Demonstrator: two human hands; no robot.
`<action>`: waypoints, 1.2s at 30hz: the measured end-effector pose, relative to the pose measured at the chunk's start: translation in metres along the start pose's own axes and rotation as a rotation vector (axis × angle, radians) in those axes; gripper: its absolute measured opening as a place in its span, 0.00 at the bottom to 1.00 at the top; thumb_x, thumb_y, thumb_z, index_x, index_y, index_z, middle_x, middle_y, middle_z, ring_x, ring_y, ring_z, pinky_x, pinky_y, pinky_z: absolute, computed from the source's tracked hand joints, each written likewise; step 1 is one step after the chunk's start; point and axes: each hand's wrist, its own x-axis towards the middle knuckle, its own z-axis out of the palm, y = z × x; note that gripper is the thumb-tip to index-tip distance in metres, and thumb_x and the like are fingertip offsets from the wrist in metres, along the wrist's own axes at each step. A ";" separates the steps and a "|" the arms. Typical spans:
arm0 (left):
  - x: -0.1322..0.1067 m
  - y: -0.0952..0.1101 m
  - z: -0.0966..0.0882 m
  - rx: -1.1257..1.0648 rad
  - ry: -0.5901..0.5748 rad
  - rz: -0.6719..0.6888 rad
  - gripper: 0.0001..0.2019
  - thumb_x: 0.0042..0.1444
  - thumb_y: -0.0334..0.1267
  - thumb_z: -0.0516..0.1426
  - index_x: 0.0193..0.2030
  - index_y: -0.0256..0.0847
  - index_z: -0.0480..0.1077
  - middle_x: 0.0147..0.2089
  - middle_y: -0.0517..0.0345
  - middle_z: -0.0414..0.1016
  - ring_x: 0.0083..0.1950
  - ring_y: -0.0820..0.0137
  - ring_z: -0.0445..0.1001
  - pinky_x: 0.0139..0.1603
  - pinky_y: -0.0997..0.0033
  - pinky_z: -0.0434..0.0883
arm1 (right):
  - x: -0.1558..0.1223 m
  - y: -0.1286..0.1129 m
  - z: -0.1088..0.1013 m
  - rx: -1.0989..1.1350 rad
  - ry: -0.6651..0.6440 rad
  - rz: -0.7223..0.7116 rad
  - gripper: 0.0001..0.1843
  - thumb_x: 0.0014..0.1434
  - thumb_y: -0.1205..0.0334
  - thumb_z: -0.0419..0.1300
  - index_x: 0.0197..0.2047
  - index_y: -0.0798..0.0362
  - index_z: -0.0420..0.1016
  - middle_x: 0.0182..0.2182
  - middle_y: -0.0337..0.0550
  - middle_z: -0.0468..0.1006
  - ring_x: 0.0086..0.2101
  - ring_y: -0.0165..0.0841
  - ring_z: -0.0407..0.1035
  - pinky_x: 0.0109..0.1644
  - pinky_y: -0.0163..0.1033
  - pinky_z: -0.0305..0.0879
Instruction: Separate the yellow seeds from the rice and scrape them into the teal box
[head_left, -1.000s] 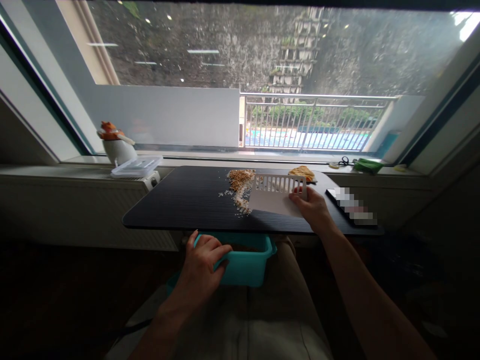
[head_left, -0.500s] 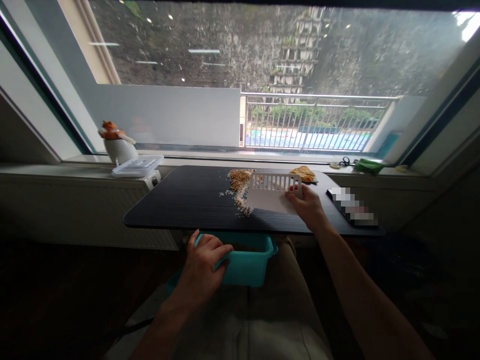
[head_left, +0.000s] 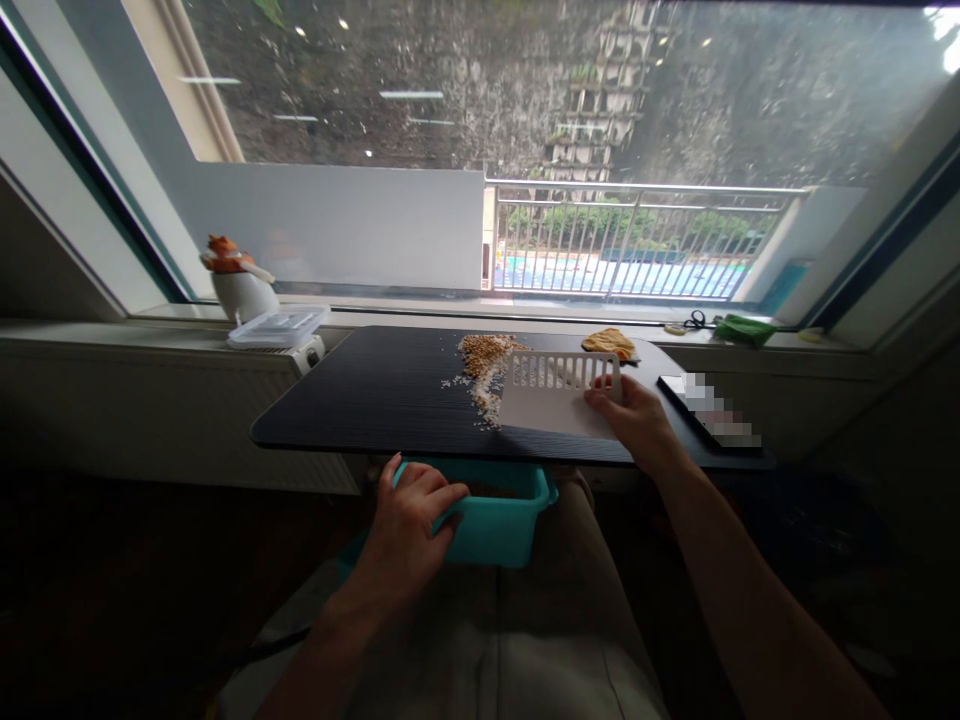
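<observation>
My right hand is closed on the right end of a white flat plastic scraper with a slotted upper edge. Its left edge stands beside a spill of white grains on the black tabletop. Yellow-brown kernels lie heaped just behind the white grains. Below the table's front edge, my left hand grips the left side of a turquoise bin, its fingers over the rim. Something brownish lies inside the bin, mostly in shadow.
A folded yellow cloth lies at the table's back right, and a dark flat device at its right end. On the sill are a clear plastic lid, a white figurine and a green packet. A radiator stands at left.
My right hand has moved slightly right with the scraper, whose left edge now sits a little farther from the grains. My left hand keeps its hold on the bin.
</observation>
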 end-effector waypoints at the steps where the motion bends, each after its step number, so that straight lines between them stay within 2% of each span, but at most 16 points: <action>1: 0.000 0.000 0.000 0.000 -0.001 0.003 0.15 0.52 0.25 0.59 0.44 0.45 0.77 0.37 0.59 0.77 0.46 0.59 0.74 0.67 0.30 0.50 | -0.001 0.000 0.000 0.004 -0.002 0.001 0.18 0.41 0.49 0.68 0.32 0.52 0.74 0.25 0.37 0.76 0.27 0.32 0.69 0.33 0.39 0.66; 5: 0.000 0.000 -0.001 -0.001 -0.005 0.011 0.14 0.53 0.25 0.59 0.44 0.45 0.77 0.37 0.58 0.76 0.47 0.59 0.74 0.67 0.29 0.50 | 0.001 0.001 0.004 0.009 0.009 -0.001 0.18 0.42 0.49 0.68 0.33 0.52 0.75 0.26 0.37 0.77 0.28 0.33 0.69 0.35 0.39 0.67; 10: 0.000 0.001 -0.001 0.004 -0.001 -0.003 0.15 0.53 0.26 0.59 0.44 0.46 0.77 0.38 0.59 0.77 0.46 0.60 0.73 0.67 0.31 0.51 | 0.002 0.002 0.016 0.006 -0.004 -0.003 0.17 0.43 0.50 0.68 0.33 0.51 0.75 0.24 0.36 0.75 0.27 0.32 0.68 0.32 0.39 0.66; 19: 0.001 0.000 0.000 0.002 0.000 -0.005 0.15 0.53 0.26 0.58 0.44 0.46 0.77 0.37 0.59 0.77 0.47 0.59 0.74 0.67 0.29 0.50 | -0.005 0.000 0.013 0.044 -0.050 -0.013 0.17 0.44 0.50 0.68 0.34 0.51 0.75 0.26 0.37 0.77 0.28 0.33 0.69 0.34 0.39 0.67; 24: 0.000 0.000 -0.001 0.001 0.003 0.006 0.14 0.53 0.26 0.59 0.44 0.46 0.77 0.37 0.58 0.77 0.46 0.59 0.74 0.67 0.28 0.50 | -0.011 -0.003 0.023 0.073 -0.144 -0.010 0.16 0.44 0.50 0.69 0.32 0.50 0.74 0.26 0.37 0.76 0.28 0.33 0.70 0.33 0.40 0.68; 27: -0.001 -0.001 -0.001 0.001 0.007 0.006 0.14 0.54 0.26 0.58 0.44 0.45 0.77 0.38 0.58 0.77 0.47 0.59 0.74 0.67 0.28 0.49 | -0.014 -0.004 0.017 0.103 -0.199 0.020 0.17 0.43 0.50 0.70 0.32 0.50 0.75 0.27 0.38 0.77 0.28 0.34 0.70 0.34 0.39 0.68; 32: 0.002 0.003 0.002 -0.016 -0.009 0.009 0.13 0.54 0.25 0.58 0.43 0.45 0.77 0.37 0.59 0.76 0.46 0.60 0.73 0.67 0.29 0.49 | -0.026 0.000 0.008 0.138 0.027 0.024 0.19 0.43 0.50 0.71 0.34 0.51 0.74 0.26 0.36 0.75 0.27 0.31 0.67 0.33 0.37 0.66; 36: 0.007 0.007 0.005 -0.035 -0.029 0.021 0.14 0.54 0.25 0.58 0.44 0.45 0.77 0.37 0.59 0.76 0.47 0.60 0.73 0.67 0.30 0.49 | -0.047 0.010 0.025 0.160 0.012 0.046 0.19 0.45 0.46 0.69 0.33 0.52 0.75 0.26 0.38 0.76 0.27 0.33 0.69 0.34 0.39 0.68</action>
